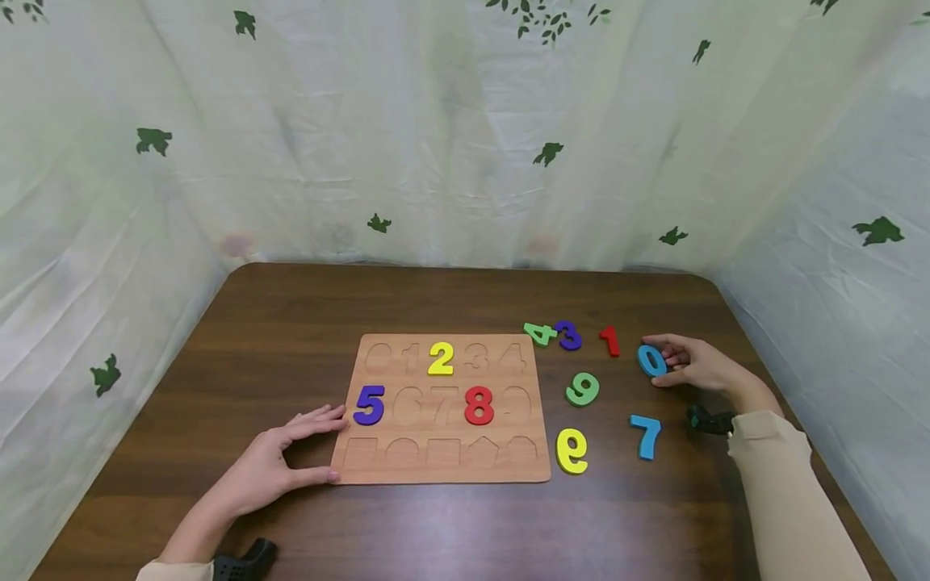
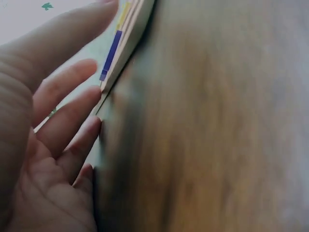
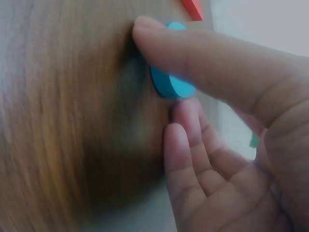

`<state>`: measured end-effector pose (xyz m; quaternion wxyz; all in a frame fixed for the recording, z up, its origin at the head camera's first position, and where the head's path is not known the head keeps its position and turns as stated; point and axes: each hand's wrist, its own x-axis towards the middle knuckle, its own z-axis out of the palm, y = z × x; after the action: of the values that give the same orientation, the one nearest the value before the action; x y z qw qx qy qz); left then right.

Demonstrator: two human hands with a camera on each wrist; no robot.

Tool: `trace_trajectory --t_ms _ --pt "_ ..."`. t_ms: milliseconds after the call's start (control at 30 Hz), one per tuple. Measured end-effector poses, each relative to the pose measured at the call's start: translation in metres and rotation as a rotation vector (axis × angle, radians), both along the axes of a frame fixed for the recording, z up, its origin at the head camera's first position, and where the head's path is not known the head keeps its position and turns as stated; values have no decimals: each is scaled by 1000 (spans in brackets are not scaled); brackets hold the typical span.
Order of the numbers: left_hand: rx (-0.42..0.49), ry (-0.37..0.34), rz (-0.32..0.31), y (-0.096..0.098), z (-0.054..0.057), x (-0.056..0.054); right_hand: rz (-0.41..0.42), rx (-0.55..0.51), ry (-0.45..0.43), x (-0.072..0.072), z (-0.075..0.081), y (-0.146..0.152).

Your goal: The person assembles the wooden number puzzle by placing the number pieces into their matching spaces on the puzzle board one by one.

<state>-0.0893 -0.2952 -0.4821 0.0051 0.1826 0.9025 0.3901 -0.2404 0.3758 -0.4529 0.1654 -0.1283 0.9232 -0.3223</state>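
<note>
A blue number 0 (image 1: 651, 361) lies at the right of the table, between the thumb and fingers of my right hand (image 1: 693, 367), which pinches it. In the right wrist view the thumb crosses in front of the blue 0 (image 3: 181, 87), and part of the grip is hidden. My left hand (image 1: 279, 460) rests at the left edge of a wooden number board (image 1: 450, 472), fingers fairly straight, thumb near its lower left corner. On the board sit a yellow 2 (image 1: 441, 358), a purple 5 (image 1: 370, 405) and a red 8 (image 1: 479, 405).
Right of the board lie a green 4 (image 1: 540, 334), purple 3 (image 1: 568, 335), red 1 (image 1: 610, 341), green 9 (image 1: 583, 389), blue 7 (image 1: 646, 436) and a yellow 6-or-9-shaped piece (image 1: 571, 451). The 4 touches the board's upper right corner. Curtains (image 1: 465, 202) surround the table.
</note>
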Motion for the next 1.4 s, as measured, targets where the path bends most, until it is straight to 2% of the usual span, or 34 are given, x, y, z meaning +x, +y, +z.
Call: trace_trajectory --t_ms 133,333,533,700,800,933,1400 --pt "19 8 -47 -2 1 1 18 -18 -3 -2 3 -2" --pt "-8 43 -55 -4 3 4 13 -48 -5 -5 2 -5" --pt "-23 78 -66 -4 0 2 -6 -79 -5 -1 3 -2" --pt "-25 94 -67 -5 -3 4 -17 -88 1 5 -3 -3" --pt "-29 98 -66 -6 -5 7 -45 -114 -4 8 -10 -7" --pt "-18 111 -68 -6 -8 9 -92 -98 5 12 -14 -8" --pt "-15 112 -73 2 -12 0 -205 -46 62 20 -17 -5"
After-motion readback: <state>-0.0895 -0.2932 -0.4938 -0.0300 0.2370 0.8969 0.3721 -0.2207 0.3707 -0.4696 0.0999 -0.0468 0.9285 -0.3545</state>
